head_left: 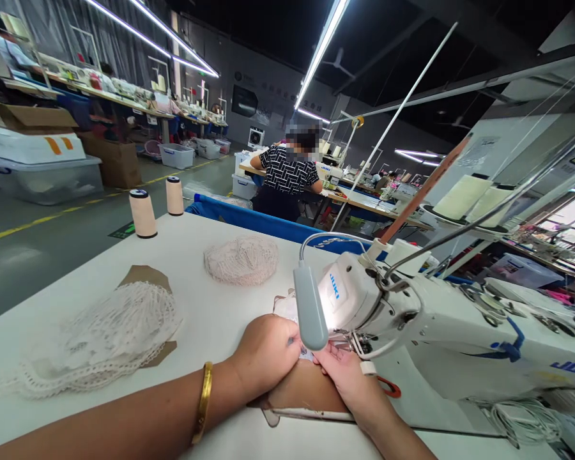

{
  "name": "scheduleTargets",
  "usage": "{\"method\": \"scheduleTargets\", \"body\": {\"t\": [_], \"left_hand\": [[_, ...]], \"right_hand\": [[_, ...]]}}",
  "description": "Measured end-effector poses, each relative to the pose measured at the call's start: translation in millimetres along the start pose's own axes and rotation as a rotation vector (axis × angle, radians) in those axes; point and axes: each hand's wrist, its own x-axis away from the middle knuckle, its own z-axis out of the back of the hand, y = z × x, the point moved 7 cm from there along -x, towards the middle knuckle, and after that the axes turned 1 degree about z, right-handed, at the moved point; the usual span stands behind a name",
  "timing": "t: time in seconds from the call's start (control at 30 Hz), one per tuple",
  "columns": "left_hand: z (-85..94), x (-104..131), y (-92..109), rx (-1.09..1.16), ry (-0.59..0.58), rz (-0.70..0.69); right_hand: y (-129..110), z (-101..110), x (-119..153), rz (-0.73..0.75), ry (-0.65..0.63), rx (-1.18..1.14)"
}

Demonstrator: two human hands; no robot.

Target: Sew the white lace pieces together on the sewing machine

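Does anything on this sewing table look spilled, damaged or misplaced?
Nothing stands out: no spill or damage shows. The nearer lace pile and the farther lace pile lie loosely heaped; the left thread cone and right thread cone stand upright on the table.

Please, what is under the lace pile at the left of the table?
Brown card pokes out from under two edges of the lace pile; the lace hides the rest, and anything else underneath.

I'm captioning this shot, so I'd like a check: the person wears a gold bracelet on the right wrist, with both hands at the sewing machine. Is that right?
Not quite: in the head view the gold bracelet is on the wrist of the left hand. Both it and the right hand are at the sewing machine.
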Motion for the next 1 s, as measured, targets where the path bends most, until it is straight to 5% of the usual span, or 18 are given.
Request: {"method": "scheduleTargets", "body": {"t": [1.0], "left_hand": [[-0.2,-0.5,2.6,-0.029,0.01,-0.03]], "right_hand": [[-2.0,-0.4,-2.1,-0.016,-0.046,-0.017]]}}
